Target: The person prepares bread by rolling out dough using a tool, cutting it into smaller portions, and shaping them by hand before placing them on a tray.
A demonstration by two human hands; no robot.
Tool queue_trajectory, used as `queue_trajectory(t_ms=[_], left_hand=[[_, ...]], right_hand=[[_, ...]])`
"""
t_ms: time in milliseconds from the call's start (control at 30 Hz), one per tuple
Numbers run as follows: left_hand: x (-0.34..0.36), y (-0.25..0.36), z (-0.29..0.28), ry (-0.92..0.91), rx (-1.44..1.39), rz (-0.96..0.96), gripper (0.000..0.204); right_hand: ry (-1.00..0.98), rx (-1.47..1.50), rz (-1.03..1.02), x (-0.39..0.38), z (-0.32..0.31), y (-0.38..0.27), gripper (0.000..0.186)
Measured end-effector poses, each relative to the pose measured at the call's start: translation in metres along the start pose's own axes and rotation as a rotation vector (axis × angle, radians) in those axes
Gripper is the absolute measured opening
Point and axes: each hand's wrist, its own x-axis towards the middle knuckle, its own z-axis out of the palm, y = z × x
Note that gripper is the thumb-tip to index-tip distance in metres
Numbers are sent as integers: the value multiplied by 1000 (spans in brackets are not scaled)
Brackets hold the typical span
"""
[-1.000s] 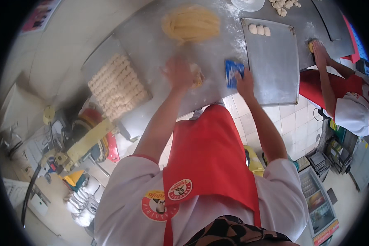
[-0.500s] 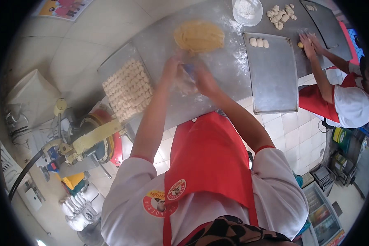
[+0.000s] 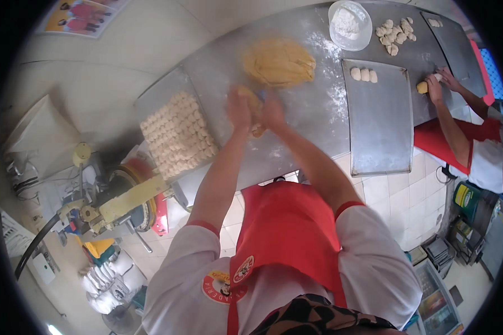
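Observation:
A big slab of yellowish dough (image 3: 279, 62) lies on the grey metal table (image 3: 313, 120). Just nearer to me, a smaller piece of the same dough (image 3: 254, 106) is between my two hands. My left hand (image 3: 240, 111) is closed against the left side of this piece. Opposite it, my right hand (image 3: 272, 113) is blurred by motion, with a small blue object (image 3: 261, 95) at its fingers; its kind is too smeared to make out.
Left of my hands, a tray holds rows of pale dough balls (image 3: 179, 134). At right stand a long metal tray (image 3: 379, 123) with several dough pieces, a tub of flour (image 3: 349, 25) and loose dough lumps (image 3: 395, 36). A co-worker's hands (image 3: 439, 84) handle yellow dough. A yellowish machine (image 3: 131, 196) is at lower left.
The view has shifted, so the table sits slightly lower and farther right. My hands now have the smaller dough piece showing between them. The co-worker's hands have moved along their dough.

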Motion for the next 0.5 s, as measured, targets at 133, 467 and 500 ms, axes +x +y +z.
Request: queue_trajectory(t_ms=[133, 467, 500], left_hand=[[-2, 8, -40, -148, -916, -187, 58], [-125, 34, -21, -165, 578, 81, 53], [-118, 34, -17, -149, 551, 95, 54]], right_hand=[[-17, -207, -411, -3, -47, 10, 31], [32, -216, 95, -93, -158, 98, 39], [48, -219, 113, -106, -160, 105, 39]])
